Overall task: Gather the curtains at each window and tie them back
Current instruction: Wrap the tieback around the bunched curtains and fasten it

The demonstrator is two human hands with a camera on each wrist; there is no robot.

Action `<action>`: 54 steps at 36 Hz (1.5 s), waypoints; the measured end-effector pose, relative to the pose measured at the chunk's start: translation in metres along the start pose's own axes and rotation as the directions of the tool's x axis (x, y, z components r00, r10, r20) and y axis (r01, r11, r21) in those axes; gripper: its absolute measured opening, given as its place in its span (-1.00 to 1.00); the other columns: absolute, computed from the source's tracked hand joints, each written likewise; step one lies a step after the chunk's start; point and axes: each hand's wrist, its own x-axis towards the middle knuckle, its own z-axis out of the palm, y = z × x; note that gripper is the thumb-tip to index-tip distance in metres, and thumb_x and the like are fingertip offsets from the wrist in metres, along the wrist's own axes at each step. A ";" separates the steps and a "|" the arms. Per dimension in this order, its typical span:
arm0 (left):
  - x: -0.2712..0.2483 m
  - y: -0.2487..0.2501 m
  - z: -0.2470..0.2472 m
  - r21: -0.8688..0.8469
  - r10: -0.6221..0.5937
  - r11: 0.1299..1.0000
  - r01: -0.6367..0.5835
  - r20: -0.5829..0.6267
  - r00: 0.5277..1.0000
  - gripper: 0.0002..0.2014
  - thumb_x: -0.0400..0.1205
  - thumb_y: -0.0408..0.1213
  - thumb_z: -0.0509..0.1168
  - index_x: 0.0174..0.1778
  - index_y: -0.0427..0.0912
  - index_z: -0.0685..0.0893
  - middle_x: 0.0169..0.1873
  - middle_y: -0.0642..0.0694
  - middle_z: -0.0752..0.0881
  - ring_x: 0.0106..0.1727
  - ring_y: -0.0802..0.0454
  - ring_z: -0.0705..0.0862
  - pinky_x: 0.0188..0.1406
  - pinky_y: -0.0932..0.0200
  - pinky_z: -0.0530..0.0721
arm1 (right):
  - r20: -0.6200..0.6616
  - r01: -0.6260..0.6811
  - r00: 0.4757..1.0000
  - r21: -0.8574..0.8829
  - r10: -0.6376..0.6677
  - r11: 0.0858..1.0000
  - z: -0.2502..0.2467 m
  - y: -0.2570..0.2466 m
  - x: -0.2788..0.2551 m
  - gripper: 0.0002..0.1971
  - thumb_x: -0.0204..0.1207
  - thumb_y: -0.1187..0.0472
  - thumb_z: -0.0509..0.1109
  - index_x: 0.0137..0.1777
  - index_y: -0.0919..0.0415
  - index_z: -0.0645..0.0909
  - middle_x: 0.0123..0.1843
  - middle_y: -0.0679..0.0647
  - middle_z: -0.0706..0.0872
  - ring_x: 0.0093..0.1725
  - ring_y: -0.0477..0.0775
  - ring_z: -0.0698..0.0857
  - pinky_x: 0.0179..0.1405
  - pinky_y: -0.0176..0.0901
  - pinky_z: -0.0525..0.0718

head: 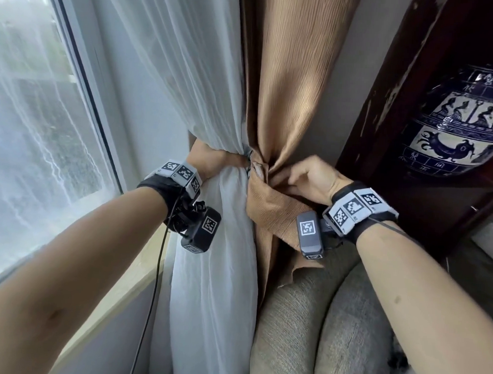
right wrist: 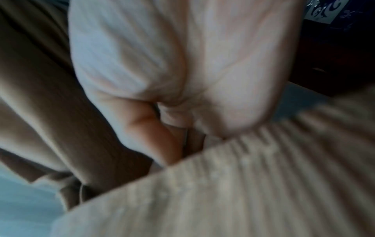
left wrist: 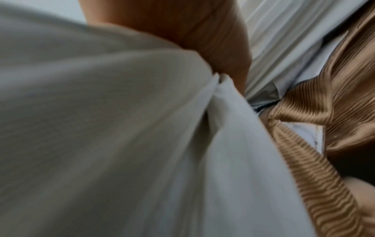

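Cinching the white sheer curtain (head: 214, 120) and tan drape (head: 294, 98) beside the window (head: 31, 106), we grip the tan tieback band (head: 270, 204) with left hand (head: 209, 162) and right hand (head: 310, 178) curled round it; fastening remains.

No legible words or numbers. The blue-and-white vase (head: 457, 122) bears character-like signs in small squares, unreadable; beside it, wrist bands (head: 357, 211) carry square coded markers.
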 end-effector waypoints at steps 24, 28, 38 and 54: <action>-0.016 0.006 -0.012 0.095 -0.048 0.995 0.002 0.485 0.873 -0.59 0.81 -0.21 0.06 0.61 -0.14 0.34 0.29 0.15 0.58 0.30 0.30 0.56 0.32 0.46 0.50 | -0.094 0.225 0.962 -0.264 -0.257 0.938 0.046 0.010 0.030 -0.56 0.26 0.38 0.66 0.00 -0.05 0.59 -0.01 -0.26 0.68 -0.05 -0.52 0.61 -0.12 -0.76 0.53; -0.013 0.006 -0.009 0.061 -0.029 0.998 0.000 0.468 0.883 -0.50 0.81 -0.17 0.04 0.69 -0.16 0.22 0.59 -0.03 0.42 0.49 0.19 0.40 0.52 0.26 0.36 | -0.129 0.246 0.953 -0.196 -0.273 0.949 0.049 0.012 0.043 -0.48 0.28 0.38 0.65 0.21 0.11 0.58 0.05 -0.20 0.68 0.09 -0.32 0.64 -0.03 -0.72 0.54; 0.000 -0.003 -0.004 -0.048 0.176 0.984 -0.170 0.378 0.909 0.01 0.36 0.41 0.41 0.54 -0.29 0.47 0.46 -0.14 0.60 0.49 0.04 0.55 0.52 0.10 0.53 | -0.302 0.261 0.896 -0.236 -0.326 0.936 0.058 0.019 0.073 -0.41 -0.13 0.14 0.75 -0.01 0.18 0.78 0.01 -0.04 0.84 0.04 -0.14 0.79 0.03 -0.38 0.67; -0.030 0.002 -0.026 0.395 0.112 0.917 -0.047 -0.144 0.983 -0.55 0.60 0.07 0.39 0.04 -0.32 0.79 -0.07 -0.18 0.84 -0.05 -0.06 0.80 -0.06 -0.03 0.78 | -0.374 0.263 0.878 -0.141 -0.298 0.954 0.065 0.017 0.079 -0.47 -0.08 0.14 0.77 -0.05 0.22 0.80 -0.06 0.01 0.86 -0.07 -0.17 0.82 0.08 -0.21 0.75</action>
